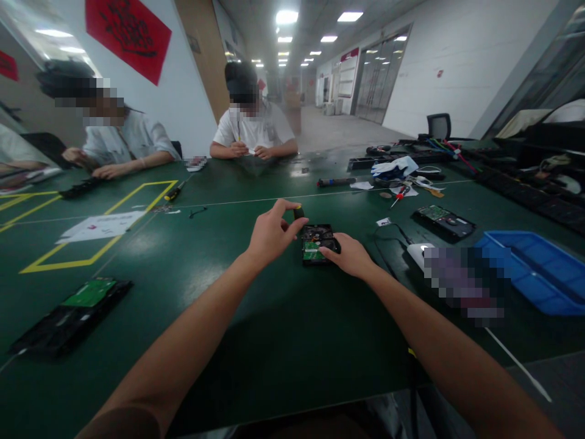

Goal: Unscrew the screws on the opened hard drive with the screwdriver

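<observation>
Over the worktop (292,341), the left hand (272,233) pinches a handle (298,213) between thumb and forefinger; the right hand (353,256) clasps a drive (315,233), its white label (312,250) unreadably small.

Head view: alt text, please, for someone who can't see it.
A person's right hand holds a hard drive, green circuit board up, while the left hand pinches a dark, yellow-marked tool at its far edge, over a green table. A blue tray sits at right; someone in a white shirt sits opposite.
</observation>
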Action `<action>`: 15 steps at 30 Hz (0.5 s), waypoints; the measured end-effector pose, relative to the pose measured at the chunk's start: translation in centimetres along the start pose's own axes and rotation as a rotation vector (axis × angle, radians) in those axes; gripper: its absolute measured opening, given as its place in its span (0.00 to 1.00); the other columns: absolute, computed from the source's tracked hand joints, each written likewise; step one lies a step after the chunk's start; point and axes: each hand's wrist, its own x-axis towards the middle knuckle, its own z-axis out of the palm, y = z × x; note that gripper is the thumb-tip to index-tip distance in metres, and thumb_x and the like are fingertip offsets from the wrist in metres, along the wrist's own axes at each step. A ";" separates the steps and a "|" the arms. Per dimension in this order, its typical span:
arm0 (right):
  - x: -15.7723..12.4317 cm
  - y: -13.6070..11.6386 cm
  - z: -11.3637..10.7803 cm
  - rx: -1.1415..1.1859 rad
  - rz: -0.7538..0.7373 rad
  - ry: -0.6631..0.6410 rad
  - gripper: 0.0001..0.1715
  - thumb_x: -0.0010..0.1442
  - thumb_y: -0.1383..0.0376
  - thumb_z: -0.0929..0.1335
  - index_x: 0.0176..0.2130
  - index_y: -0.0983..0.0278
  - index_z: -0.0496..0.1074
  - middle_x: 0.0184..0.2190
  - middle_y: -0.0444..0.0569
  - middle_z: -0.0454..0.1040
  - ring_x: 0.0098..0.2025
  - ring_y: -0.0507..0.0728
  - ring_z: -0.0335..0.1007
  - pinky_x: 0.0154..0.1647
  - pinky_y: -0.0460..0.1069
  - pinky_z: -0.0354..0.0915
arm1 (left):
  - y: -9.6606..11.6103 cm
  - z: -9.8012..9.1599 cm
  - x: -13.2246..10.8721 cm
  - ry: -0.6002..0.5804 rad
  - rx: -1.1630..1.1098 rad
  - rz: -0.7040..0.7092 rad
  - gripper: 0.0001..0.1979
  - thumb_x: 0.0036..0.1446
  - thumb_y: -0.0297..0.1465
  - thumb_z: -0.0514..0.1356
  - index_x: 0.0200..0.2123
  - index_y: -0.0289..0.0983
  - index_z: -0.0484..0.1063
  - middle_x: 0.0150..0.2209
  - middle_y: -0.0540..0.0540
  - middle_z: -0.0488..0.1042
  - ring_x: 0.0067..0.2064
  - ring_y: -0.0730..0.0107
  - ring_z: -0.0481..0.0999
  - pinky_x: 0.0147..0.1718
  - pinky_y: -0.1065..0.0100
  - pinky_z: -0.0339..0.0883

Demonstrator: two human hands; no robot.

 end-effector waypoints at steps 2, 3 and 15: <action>0.0 0.0 0.0 0.000 0.003 -0.004 0.31 0.67 0.44 0.65 0.56 0.63 0.72 0.57 0.57 0.74 0.54 0.64 0.73 0.54 0.55 0.67 | 0.0 0.1 0.0 0.025 -0.016 -0.025 0.19 0.58 0.43 0.67 0.47 0.41 0.69 0.26 0.53 0.77 0.22 0.71 0.77 0.26 0.68 0.69; 0.0 -0.1 0.0 0.001 0.006 -0.005 0.31 0.67 0.44 0.65 0.56 0.63 0.72 0.57 0.57 0.74 0.54 0.64 0.73 0.55 0.56 0.67 | 0.0 0.1 0.0 0.038 -0.023 -0.028 0.19 0.57 0.44 0.67 0.46 0.41 0.68 0.28 0.52 0.78 0.23 0.72 0.77 0.26 0.68 0.69; 0.1 0.0 0.1 -0.008 0.006 -0.005 0.29 0.67 0.44 0.66 0.54 0.63 0.73 0.56 0.57 0.74 0.54 0.63 0.72 0.55 0.55 0.66 | 0.3 0.1 0.0 -0.018 0.029 0.089 0.14 0.65 0.33 0.58 0.53 0.40 0.67 0.39 0.46 0.78 0.27 0.74 0.76 0.31 0.68 0.70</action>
